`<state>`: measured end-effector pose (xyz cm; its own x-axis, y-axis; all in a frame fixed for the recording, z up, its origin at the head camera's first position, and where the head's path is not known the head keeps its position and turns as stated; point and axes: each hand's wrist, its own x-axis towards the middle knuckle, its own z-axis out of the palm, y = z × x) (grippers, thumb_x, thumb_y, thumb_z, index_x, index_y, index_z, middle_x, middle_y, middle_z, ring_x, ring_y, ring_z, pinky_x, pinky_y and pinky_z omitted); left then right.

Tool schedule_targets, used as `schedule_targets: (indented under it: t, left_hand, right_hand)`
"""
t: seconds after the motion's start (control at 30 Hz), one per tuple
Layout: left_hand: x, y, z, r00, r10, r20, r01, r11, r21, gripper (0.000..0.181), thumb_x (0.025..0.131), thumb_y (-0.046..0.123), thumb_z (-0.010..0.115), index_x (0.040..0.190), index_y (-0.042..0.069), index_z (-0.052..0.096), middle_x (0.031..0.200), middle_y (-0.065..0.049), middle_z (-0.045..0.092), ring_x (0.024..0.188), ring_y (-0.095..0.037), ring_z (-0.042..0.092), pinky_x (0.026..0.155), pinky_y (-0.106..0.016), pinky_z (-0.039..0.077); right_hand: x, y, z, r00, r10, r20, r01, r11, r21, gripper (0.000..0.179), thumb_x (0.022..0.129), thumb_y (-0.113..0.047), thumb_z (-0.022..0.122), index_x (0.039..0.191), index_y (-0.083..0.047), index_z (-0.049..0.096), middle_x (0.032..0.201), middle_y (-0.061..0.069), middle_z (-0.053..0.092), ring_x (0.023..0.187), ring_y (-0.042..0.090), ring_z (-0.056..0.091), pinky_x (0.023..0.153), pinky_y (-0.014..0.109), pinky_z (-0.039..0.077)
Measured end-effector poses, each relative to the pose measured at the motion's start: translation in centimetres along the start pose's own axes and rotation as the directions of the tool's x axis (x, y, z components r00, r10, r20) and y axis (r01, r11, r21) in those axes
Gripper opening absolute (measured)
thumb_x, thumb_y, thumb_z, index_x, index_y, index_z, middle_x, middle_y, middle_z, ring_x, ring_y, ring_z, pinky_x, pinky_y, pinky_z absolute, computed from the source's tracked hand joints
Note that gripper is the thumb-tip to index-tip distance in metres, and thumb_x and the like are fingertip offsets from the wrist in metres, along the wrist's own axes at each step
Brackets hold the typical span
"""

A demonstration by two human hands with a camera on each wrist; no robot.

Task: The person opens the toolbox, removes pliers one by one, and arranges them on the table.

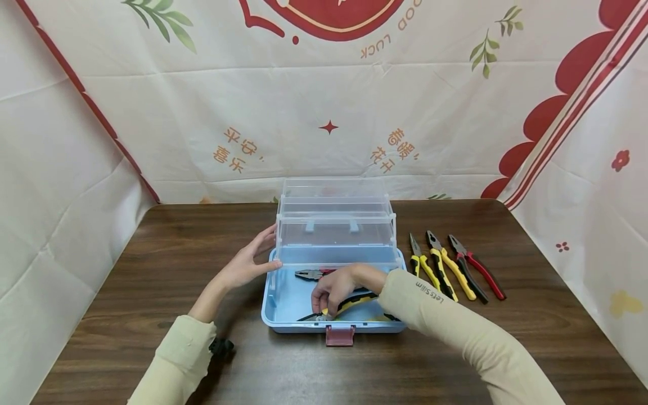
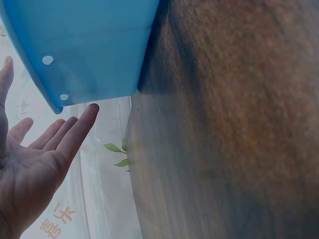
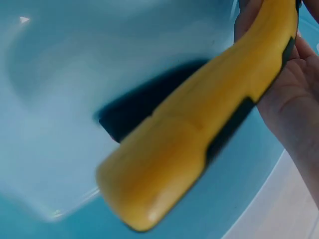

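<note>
A light blue toolbox [image 1: 283, 298] with raised clear trays [image 1: 336, 230] stands on the table. Beside its left wall is my left hand [image 1: 248, 261], fingers extended, the thumb overlapping a tray's edge in the head view. In the left wrist view its fingertips are close to the box's blue outer wall [image 2: 89, 50]. Inside the box my right hand [image 1: 336, 289] pinches yellow-and-black pliers [image 1: 356, 301] near their head, the nose pointing left. Their yellow handle [image 3: 164, 164] fills the right wrist view. Behind that hand lie red-handled pliers [image 1: 307, 274], partly hidden by it.
Right of the box lie two yellow-and-black pliers [image 1: 424, 264] [image 1: 448, 267] and red-and-black pliers [image 1: 478, 267]. A pink latch [image 1: 340, 336] hangs at the box's front. A dark object [image 1: 221, 346] shows by the left cuff. Patterned cloth [image 1: 324, 101] hangs behind the table.
</note>
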<state>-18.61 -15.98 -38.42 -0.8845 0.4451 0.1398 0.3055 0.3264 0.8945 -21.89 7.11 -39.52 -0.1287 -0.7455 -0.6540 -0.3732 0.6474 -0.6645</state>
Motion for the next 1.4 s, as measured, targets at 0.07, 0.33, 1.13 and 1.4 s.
schedule_targets:
  t: [0.07, 0.33, 1.13, 1.4]
  left_hand:
    - [0.0, 0.0, 0.0, 1.000, 0.009, 0.001, -0.009, 1.000, -0.006, 0.074, 0.083, 0.007, 0.062, 0.140, 0.005, 0.016, 0.136, -0.023, 0.028, 0.123, -0.036, 0.028, 0.095, -0.052, 0.027]
    - [0.1, -0.2, 0.0, 1.000, 0.005, 0.004, -0.005, 1.000, -0.021, 0.073, 0.083, 0.005, 0.061, 0.140, 0.006, 0.016, 0.136, -0.023, 0.027, 0.123, -0.037, 0.027, 0.095, -0.053, 0.025]
    - [0.1, 0.2, 0.1, 1.000, -0.010, -0.001, 0.010, 1.000, 0.011, 0.074, 0.083, 0.009, 0.062, 0.140, 0.006, 0.016, 0.136, -0.022, 0.028, 0.123, -0.036, 0.028, 0.096, -0.049, 0.026]
    - [0.1, 0.1, 0.1, 1.000, -0.016, 0.005, 0.015, 1.000, 0.008, 0.074, 0.083, 0.010, 0.062, 0.140, 0.006, 0.015, 0.137, -0.023, 0.026, 0.124, -0.036, 0.027, 0.096, -0.051, 0.026]
  right_hand:
    - [-0.1, 0.0, 0.0, 1.000, -0.008, -0.011, 0.008, 1.000, -0.003, 0.021, 0.081, 0.000, 0.060, 0.099, -0.010, 0.058, 0.086, -0.002, 0.057, 0.074, 0.005, 0.049, 0.066, 0.019, 0.042]
    - [-1.1, -0.4, -0.3, 0.995, -0.081, -0.063, 0.082, 0.997, 0.007, 0.024, 0.081, 0.001, 0.060, 0.102, -0.010, 0.057, 0.089, -0.004, 0.058, 0.081, 0.006, 0.053, 0.070, 0.021, 0.044]
    - [-7.1, -2.7, -2.2, 0.935, -0.281, -0.219, 0.297, 0.954, 0.043, 0.029, 0.084, -0.001, 0.058, 0.112, 0.003, 0.053, 0.100, 0.002, 0.056, 0.093, 0.012, 0.053, 0.081, 0.027, 0.044]
    - [-10.2, -0.9, -3.0, 0.919, -0.227, -0.323, 0.270, 0.958, 0.094, 0.031, 0.084, -0.001, 0.056, 0.115, 0.005, 0.050, 0.097, 0.007, 0.056, 0.078, 0.016, 0.053, 0.069, 0.035, 0.048]
